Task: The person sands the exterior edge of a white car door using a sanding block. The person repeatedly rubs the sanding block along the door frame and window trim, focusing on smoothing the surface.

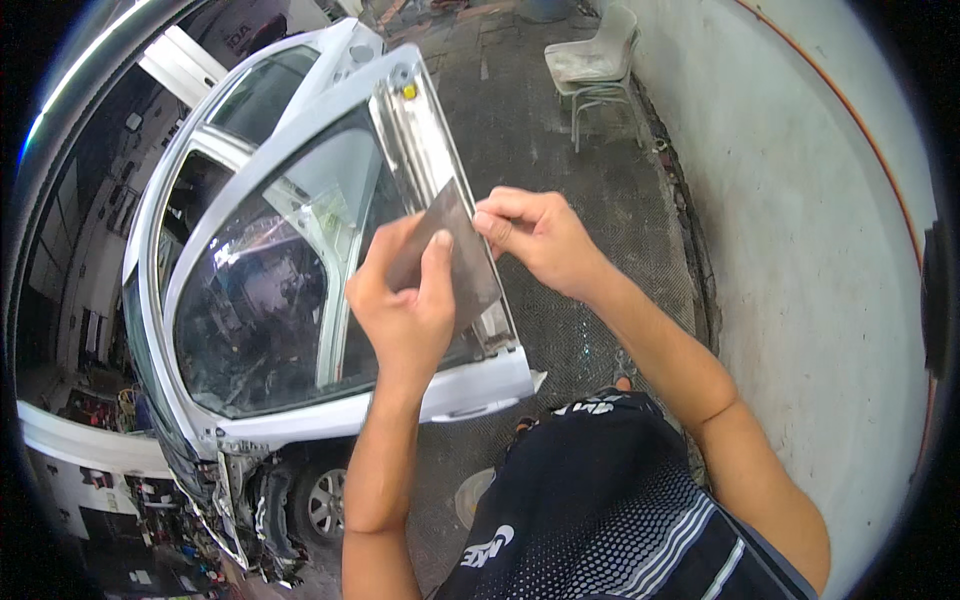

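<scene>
My left hand (405, 295) grips a thin grey-brown sheet (468, 260), thumb flat on its near face and fingers behind it. My right hand (535, 235) is closed in a pinch at the sheet's right edge, thumb against the forefinger. Behind the sheet stands an open white car door (450, 385) with its window glass (270, 290). The sheet covers part of the door's rear window pillar (425, 130), which shows shiny, streaky metal and a small yellow spot near the top. Whether the sheet touches the pillar I cannot tell.
The white car body (150, 240) stands on the left, its front fender area torn open around a wheel (325, 500). A dirty white chair (595, 65) is at the far right, beside a pale wall (800, 250). A round pale container (472, 497) sits on the floor below the door.
</scene>
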Demonstrator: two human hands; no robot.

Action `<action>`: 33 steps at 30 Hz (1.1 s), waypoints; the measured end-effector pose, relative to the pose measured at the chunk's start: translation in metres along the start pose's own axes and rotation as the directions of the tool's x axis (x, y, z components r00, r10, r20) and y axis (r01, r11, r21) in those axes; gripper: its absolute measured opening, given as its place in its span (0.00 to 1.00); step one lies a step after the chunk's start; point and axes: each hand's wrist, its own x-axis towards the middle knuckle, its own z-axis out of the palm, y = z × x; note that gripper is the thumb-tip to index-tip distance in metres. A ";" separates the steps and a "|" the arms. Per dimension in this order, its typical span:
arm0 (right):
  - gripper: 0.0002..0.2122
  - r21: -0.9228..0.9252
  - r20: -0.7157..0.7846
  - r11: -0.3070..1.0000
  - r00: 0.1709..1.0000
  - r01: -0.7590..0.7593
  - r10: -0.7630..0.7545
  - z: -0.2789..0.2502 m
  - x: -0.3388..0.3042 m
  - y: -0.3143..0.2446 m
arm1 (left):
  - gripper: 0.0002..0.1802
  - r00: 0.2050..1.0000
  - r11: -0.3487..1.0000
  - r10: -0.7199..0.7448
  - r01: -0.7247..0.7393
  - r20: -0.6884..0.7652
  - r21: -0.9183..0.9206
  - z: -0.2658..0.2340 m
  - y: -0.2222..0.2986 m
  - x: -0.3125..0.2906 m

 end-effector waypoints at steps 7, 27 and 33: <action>0.11 0.016 0.005 0.995 0.995 0.095 -0.095 0.004 0.003 0.006 | 0.09 1.000 1.000 -0.003 0.003 -0.014 0.002 -0.001 0.002 0.000; 0.10 -0.055 0.025 0.993 0.995 0.102 -0.101 0.005 -0.001 0.011 | 0.09 0.999 0.999 -0.004 0.006 -0.037 0.034 -0.001 0.004 -0.003; 0.09 -0.063 -0.012 0.990 0.992 0.123 -0.124 0.002 0.006 0.006 | 0.08 0.999 0.999 0.028 -0.027 -0.029 0.040 -0.001 0.001 -0.003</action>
